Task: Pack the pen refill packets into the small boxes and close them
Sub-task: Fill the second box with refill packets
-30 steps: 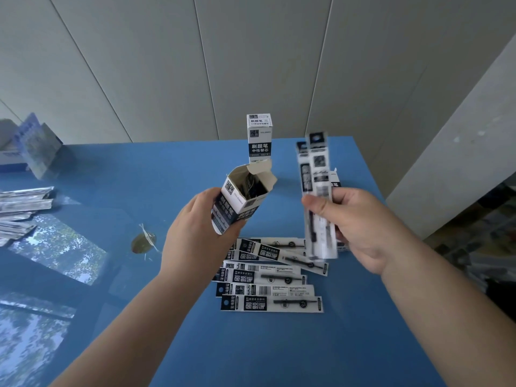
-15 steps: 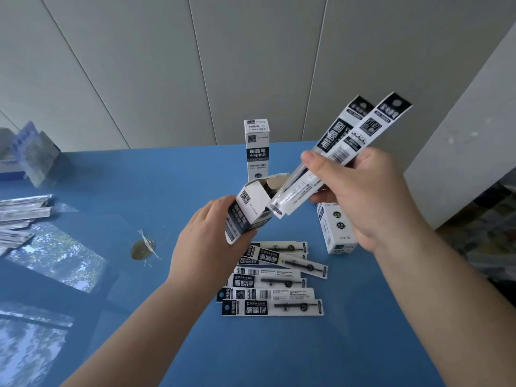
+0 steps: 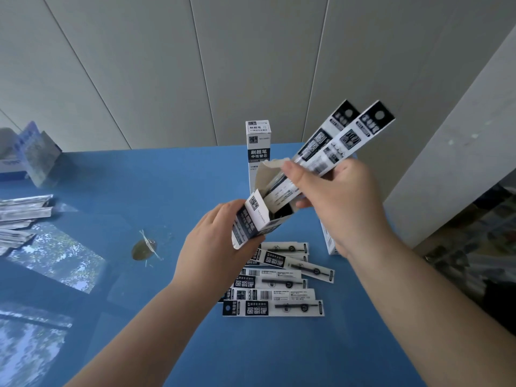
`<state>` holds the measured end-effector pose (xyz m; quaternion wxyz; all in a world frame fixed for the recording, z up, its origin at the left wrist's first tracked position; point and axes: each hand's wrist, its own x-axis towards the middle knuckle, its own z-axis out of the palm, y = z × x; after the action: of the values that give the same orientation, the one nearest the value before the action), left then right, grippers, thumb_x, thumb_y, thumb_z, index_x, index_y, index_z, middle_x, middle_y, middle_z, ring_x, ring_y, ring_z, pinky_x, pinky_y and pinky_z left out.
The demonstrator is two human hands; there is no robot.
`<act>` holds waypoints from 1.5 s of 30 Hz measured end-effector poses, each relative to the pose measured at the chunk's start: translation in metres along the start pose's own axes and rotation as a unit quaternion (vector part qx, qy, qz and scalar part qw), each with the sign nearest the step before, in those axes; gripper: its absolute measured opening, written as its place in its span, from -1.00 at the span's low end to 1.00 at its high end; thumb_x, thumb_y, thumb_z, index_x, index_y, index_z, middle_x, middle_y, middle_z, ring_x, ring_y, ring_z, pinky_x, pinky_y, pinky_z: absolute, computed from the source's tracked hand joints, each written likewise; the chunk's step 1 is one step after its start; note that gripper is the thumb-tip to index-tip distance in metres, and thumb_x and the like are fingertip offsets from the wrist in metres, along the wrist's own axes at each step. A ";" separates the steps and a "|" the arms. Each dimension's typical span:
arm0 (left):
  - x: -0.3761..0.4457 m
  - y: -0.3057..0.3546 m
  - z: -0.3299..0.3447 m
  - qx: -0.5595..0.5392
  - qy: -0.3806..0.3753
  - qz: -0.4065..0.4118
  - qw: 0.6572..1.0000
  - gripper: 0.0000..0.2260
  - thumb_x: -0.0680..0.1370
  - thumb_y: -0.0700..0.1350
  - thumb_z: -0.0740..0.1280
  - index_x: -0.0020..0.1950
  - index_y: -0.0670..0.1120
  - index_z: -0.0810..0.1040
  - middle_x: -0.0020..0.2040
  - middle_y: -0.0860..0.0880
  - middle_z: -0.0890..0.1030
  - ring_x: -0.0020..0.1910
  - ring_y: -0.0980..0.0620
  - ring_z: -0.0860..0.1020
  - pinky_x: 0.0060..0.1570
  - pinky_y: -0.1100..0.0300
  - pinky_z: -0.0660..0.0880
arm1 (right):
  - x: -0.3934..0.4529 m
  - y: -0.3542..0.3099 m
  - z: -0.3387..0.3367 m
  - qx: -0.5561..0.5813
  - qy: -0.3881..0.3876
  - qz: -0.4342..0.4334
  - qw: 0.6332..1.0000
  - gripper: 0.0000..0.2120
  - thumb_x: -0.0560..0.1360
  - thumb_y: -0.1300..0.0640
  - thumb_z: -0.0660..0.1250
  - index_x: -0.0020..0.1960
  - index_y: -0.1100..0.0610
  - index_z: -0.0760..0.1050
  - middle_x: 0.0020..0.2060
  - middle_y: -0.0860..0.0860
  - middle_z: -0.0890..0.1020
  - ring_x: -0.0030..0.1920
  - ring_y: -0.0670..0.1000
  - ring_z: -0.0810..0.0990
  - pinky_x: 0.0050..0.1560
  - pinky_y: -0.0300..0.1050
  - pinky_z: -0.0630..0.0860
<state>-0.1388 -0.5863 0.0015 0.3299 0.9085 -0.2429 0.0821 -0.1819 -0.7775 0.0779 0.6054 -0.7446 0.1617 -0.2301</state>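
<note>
Head view gives me both hands raised above the blue table (image 3: 167, 191). My left hand (image 3: 215, 247) is wrapped around the lower half of the open box (image 3: 255, 219), tilting its mouth up and to the right. My right hand (image 3: 332, 199) pinches two refill packets (image 3: 337, 141) near their middle, and their lower ends already sit inside the mouth of the box.

I judge these packets light, thin and fairly springy: film and card sleeves that bend if pushed from the far end, and slick enough to fan apart. Holding them close to the box, as now, looks right; the box itself seems soft card, so I would squeeze its narrow sides gently and not crush the opening.

More packets (image 3: 279, 289) lie fanned on the table below my hands, and a closed box (image 3: 258, 146) stands upright behind.

How deep the packets have gone I cannot tell, since the flap and my fingers cover them. Another box (image 3: 329, 241) by my right wrist is mostly hidden. Stacks at the left edge are cut off and blurred.
</note>
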 end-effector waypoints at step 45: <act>-0.003 -0.006 -0.010 -0.080 0.030 -0.083 0.993 -0.59 0.39 0.21 0.43 0.19 0.29 0.39 0.06 0.33 0.53 0.06 0.21 0.53 -0.02 0.14 0.50 | -0.032 0.102 0.017 -0.475 -0.283 -0.089 0.829 -0.55 0.56 -0.24 0.33 0.31 0.01 0.55 0.13 -0.06 0.57 0.21 0.05 0.49 0.08 -0.03 0.48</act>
<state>-0.1387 -0.5752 0.0048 0.4145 0.8933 -0.1622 0.0620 -0.1956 -0.7692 -0.0289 0.1735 -0.9839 0.0060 0.0426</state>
